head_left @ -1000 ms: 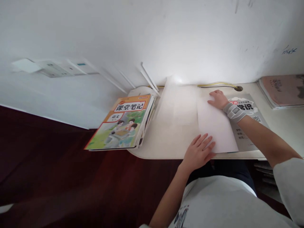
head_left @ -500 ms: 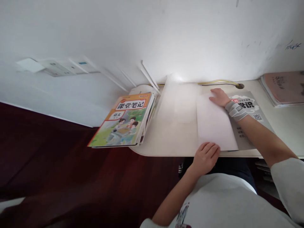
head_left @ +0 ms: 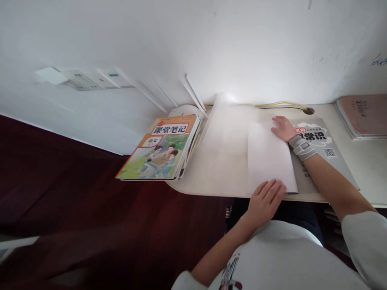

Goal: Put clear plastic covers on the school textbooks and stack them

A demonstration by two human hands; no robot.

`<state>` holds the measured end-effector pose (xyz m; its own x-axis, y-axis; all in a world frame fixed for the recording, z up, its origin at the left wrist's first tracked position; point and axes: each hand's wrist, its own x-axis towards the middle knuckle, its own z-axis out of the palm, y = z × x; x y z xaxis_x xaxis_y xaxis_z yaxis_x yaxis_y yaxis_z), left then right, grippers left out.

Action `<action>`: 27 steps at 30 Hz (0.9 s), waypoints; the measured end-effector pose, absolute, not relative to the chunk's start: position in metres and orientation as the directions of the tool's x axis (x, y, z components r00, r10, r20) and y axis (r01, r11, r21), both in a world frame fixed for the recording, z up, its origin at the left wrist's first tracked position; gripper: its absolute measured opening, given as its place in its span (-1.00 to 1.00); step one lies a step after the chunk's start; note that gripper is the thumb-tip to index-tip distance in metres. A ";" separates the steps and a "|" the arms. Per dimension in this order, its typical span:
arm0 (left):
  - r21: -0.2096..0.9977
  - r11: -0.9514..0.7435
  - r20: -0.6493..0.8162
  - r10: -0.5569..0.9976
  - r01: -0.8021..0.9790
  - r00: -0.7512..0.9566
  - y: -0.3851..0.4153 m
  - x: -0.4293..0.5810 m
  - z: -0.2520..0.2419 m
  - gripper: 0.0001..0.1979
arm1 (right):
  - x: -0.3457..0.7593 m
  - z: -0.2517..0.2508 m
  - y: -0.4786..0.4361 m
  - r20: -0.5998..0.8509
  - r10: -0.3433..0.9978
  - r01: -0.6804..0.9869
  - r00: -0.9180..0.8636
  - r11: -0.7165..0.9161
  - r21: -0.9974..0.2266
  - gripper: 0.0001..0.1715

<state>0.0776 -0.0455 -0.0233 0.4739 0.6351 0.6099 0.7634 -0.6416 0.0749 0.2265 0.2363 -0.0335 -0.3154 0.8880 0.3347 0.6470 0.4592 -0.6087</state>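
Note:
A plain white sheet [head_left: 267, 161] lies on the desk, with a dark underside showing at its curled lower right corner. My left hand [head_left: 267, 199] rests on the sheet's near edge with its fingers stretched out. At the far right part of the sheet lies my right hand [head_left: 283, 128], fingers extended and a grey band [head_left: 302, 148] round its wrist. Partly under the sheet and my right forearm is a grey booklet [head_left: 341, 157] with printed characters and a square code. A clear plastic sheet [head_left: 226, 125] spreads out left of the white sheet.
A stack of books [head_left: 163, 149] with a colourful top cover overhangs the desk's [head_left: 205, 181] left end. More books [head_left: 367, 117] lie at the far right. Yellow and black cables run along the wall to a hole [head_left: 308, 110]. Wall sockets [head_left: 81, 80] are at upper left.
The white sheet has shifted slightly left and more of the grey booklet's title shows. My left hand lies a little further over the sheet. The camera view has turned slightly.

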 end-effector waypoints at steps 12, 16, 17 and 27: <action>0.047 -0.645 0.591 0.633 0.762 0.500 -0.045 0.064 -0.030 -0.64 | 0.235 -0.031 0.231 0.244 0.847 0.549 -0.472 0.499 -0.671 -0.04; 0.042 -0.629 0.630 0.620 0.776 0.469 -0.046 0.064 -0.027 -0.65 | 0.234 -0.031 0.231 0.227 0.857 0.582 -0.463 0.487 -0.652 -0.06; 0.036 -0.633 0.630 0.615 0.773 0.474 -0.047 0.065 -0.027 -0.65 | 0.234 -0.030 0.231 0.221 0.852 0.581 -0.475 0.492 -0.649 -0.08; 0.090 -0.629 0.613 0.646 0.772 0.455 -0.049 0.063 -0.033 -0.62 | 0.229 -0.025 0.219 0.238 0.832 0.595 -0.501 0.530 -0.604 -0.04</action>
<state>0.0627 -0.0488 -0.0328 0.4549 0.6463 0.6126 0.7721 -0.6291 0.0903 0.2287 0.2193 -0.0248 -0.5005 0.8325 0.2377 0.5948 0.5302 -0.6042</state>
